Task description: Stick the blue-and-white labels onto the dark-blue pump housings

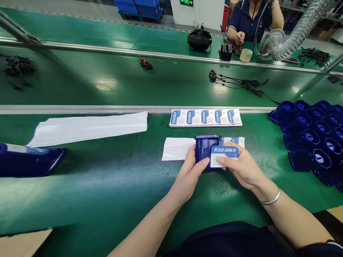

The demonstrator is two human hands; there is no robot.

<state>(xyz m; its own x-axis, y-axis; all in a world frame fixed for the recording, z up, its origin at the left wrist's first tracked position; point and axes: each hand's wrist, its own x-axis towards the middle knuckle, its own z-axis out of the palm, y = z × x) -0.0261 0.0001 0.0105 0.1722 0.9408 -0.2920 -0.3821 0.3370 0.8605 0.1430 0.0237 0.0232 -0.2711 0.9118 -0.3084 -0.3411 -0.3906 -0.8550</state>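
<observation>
A dark blue plastic housing (205, 148) stands on the green bench in front of me. My left hand (189, 175) grips its left side, fingers curled round it. My right hand (241, 166) presses a blue-and-white label (224, 154) marked DC52Q-5000L/H onto the housing's face, thumb and fingers on the label. Under the housing lies a label backing strip (177, 148), partly peeled, with a few labels left at its right end.
A stack of label sheets (205, 117) lies behind the housing. Several blue housings (313, 137) are heaped at the right. White backing sheets (91, 126) and a blue tray (26, 162) lie at the left. Across the conveyor a person (252, 21) works beside wires (241, 84) and a fan.
</observation>
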